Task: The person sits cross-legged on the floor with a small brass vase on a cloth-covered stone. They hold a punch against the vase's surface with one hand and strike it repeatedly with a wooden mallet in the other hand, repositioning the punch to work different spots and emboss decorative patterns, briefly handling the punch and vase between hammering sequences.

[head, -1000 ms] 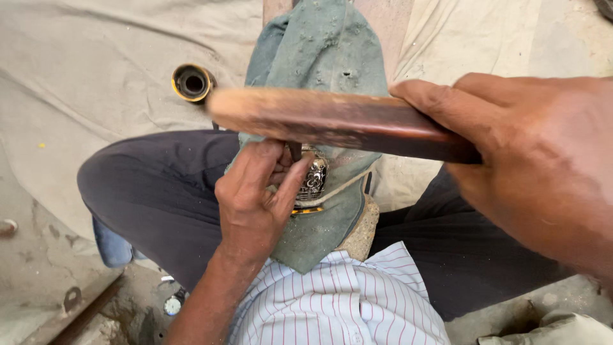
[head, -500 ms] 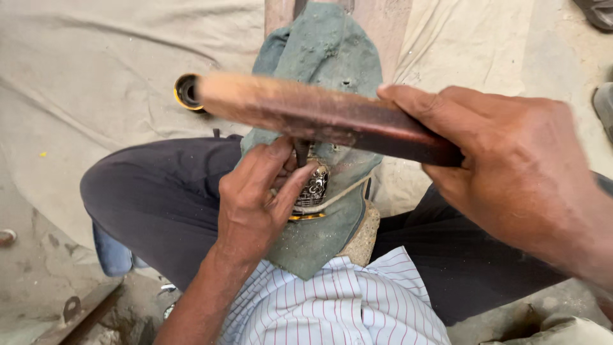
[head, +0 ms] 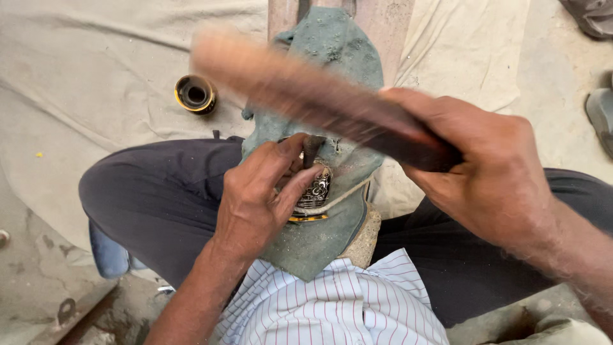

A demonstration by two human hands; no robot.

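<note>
My right hand [head: 491,179] grips one end of a long brown wooden bar [head: 306,96], which is blurred and slants up to the left above the work. My left hand [head: 262,198] pinches a short dark metal punch [head: 312,149] upright on a small engraved metal ring [head: 314,191] with a yellow rim. The ring rests on a grey-green cloth [head: 332,57] draped over a block between my knees. My fingers hide part of the ring.
A small round black-and-yellow tin [head: 195,93] stands open on the beige sheet [head: 83,76] to the left. My dark trousers [head: 153,191] and striped shirt [head: 338,306] fill the lower view. A grey shoe [head: 601,118] lies at the right edge.
The wooden bar has swung from nearly level to slanting up at its far end and is now blurred. My left hand still holds the punch on the ring.
</note>
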